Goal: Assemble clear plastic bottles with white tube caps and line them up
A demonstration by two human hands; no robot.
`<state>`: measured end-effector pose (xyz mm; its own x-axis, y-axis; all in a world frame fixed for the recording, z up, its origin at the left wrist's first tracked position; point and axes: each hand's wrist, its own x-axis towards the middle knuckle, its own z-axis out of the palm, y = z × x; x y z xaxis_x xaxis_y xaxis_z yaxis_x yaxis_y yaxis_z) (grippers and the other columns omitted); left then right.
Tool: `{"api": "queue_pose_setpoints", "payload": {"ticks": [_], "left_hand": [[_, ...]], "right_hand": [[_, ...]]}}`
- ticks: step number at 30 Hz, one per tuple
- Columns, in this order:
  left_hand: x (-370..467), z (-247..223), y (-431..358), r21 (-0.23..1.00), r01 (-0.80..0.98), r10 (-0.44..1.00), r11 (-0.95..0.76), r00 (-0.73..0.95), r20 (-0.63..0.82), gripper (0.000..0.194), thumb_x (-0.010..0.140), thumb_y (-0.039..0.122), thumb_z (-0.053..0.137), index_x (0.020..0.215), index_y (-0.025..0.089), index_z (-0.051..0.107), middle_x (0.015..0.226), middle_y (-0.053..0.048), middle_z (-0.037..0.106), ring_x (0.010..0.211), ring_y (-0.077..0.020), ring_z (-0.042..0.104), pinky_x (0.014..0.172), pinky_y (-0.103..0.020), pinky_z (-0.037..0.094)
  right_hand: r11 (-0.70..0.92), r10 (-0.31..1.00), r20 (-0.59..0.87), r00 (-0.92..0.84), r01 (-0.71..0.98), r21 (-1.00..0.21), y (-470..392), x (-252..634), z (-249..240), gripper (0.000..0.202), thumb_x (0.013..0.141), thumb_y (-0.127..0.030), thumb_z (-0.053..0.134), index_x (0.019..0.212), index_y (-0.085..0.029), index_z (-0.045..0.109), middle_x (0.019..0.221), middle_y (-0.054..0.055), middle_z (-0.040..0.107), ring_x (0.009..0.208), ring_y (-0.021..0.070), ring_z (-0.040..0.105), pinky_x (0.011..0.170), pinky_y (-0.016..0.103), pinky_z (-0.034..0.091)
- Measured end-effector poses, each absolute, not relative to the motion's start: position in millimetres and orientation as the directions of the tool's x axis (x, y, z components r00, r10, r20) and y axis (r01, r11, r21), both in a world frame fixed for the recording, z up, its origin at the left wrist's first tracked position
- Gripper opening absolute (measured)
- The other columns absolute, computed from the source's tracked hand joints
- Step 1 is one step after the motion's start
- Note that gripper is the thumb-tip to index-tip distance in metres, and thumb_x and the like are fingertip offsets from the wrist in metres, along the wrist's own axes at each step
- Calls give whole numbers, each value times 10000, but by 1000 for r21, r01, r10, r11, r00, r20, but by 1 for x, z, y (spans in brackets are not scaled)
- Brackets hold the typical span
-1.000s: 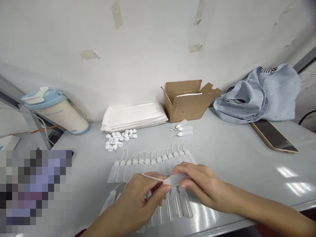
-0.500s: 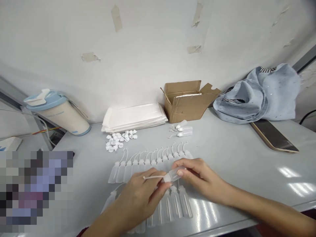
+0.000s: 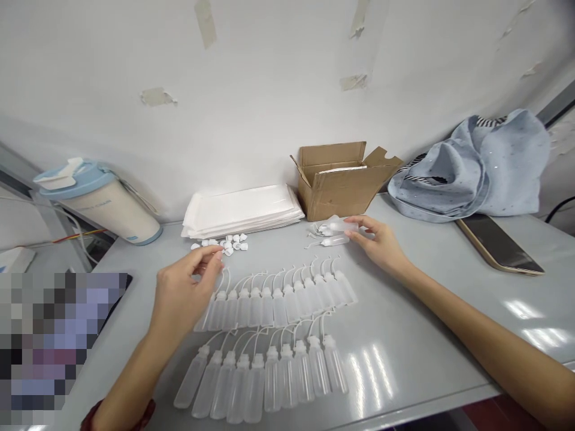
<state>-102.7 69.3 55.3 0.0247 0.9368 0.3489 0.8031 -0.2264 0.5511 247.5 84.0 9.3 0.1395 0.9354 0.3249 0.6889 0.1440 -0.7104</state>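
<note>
My right hand reaches toward the back of the table, thumb and forefinger closed on the base of a small translucent plastic bottle. That bottle lies on its side, with two similar ones beside it. My left hand is at the pile of small white caps, its thumb and forefinger pinched together. One cap shows right by those fingertips, but what they grip is hidden. Closer to me lie two rows of bottles with thin curved tubes at their necks, a back row and a front row. My left hand covers part of the back row's left end.
Behind the caps lies a stack of white sheets, beside an open cardboard box. A tumbler stands at the left. A blue fabric bag and a phone lie at the right.
Both hands were together at the rows, holding a bottle. They have moved apart: my left hand to the caps, my right to the loose bottles at the back. The earlier bottle has been let go.
</note>
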Motion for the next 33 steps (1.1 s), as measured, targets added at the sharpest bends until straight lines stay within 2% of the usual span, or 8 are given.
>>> {"api": "queue_pose_setpoints", "payload": {"ticks": [3, 6, 8, 13, 18, 26, 30, 33], "left_hand": [[-115, 48, 82, 425, 865, 935, -267, 126, 330, 263, 860, 338, 458, 966, 198, 654, 889, -39, 720, 758, -209, 647, 661, -299, 497], [-123, 38, 92, 265, 891, 898, -368, 267, 349, 291, 877, 320, 403, 959, 183, 648, 906, -71, 699, 865, -255, 602, 773, -365, 474], [-127, 33, 96, 221, 896, 892, -386, 301, 336, 304, 885, 311, 381, 961, 181, 644, 917, -77, 687, 888, -260, 580, 793, -373, 461], [-134, 27, 103, 211, 912, 909, -352, 280, 308, 325, 853, 342, 403, 942, 162, 659, 893, -84, 683, 881, -274, 562, 790, -391, 456], [-138, 26, 104, 206, 903, 909, -378, 320, 266, 350, 837, 345, 436, 1013, 171, 683, 870, -87, 664, 873, -288, 534, 797, -415, 450], [-141, 19, 105, 146, 873, 871, -464, 421, 251, 385, 882, 274, 359, 1063, 159, 679, 910, -115, 650, 908, -300, 495, 795, -426, 450], [-142, 20, 106, 142, 856, 859, -497, 462, 221, 376, 894, 264, 353, 1052, 149, 674, 898, -117, 660, 909, -302, 490, 791, -425, 448], [-141, 21, 106, 164, 847, 856, -506, 470, 214, 358, 898, 271, 363, 1037, 137, 665, 910, -120, 667, 928, -307, 497, 791, -424, 447]], "right_hand": [[157, 931, 342, 124, 711, -686, 86, 247, 4, 294, 826, -322, 563, 1061, -171, 656, 1093, 102, 684, 1041, 271, 558, 901, 432, 413], [179, 922, 370, 109, 729, -660, 85, 246, 4, 276, 832, -306, 558, 1052, -180, 668, 1103, 105, 680, 1070, 280, 547, 946, 454, 386], [195, 911, 399, 105, 743, -640, 82, 247, 5, 274, 841, -313, 553, 1056, -190, 669, 1119, 109, 668, 1093, 289, 535, 953, 464, 383], [267, 870, 491, 43, 797, -542, 75, 246, 10, 275, 858, -332, 545, 1072, -201, 656, 1094, 111, 656, 1080, 303, 535, 900, 471, 429], [299, 878, 478, -17, 799, -521, 69, 243, 21, 238, 864, -311, 545, 1038, -190, 653, 1046, 111, 659, 1017, 280, 581, 839, 434, 469], [251, 961, 246, -125, 766, -592, 51, 231, 45, 178, 867, -303, 539, 853, -176, 663, 794, 53, 671, 748, 189, 602, 574, 268, 431], [257, 966, 152, -207, 761, -596, 46, 227, 51, 216, 888, -293, 508, 804, -183, 673, 773, 37, 678, 693, 165, 594, 592, 262, 416], [272, 961, 102, -258, 799, -537, 49, 229, 47, 292, 923, -276, 439, 790, -174, 678, 771, 55, 683, 706, 182, 595, 643, 287, 421]]}}
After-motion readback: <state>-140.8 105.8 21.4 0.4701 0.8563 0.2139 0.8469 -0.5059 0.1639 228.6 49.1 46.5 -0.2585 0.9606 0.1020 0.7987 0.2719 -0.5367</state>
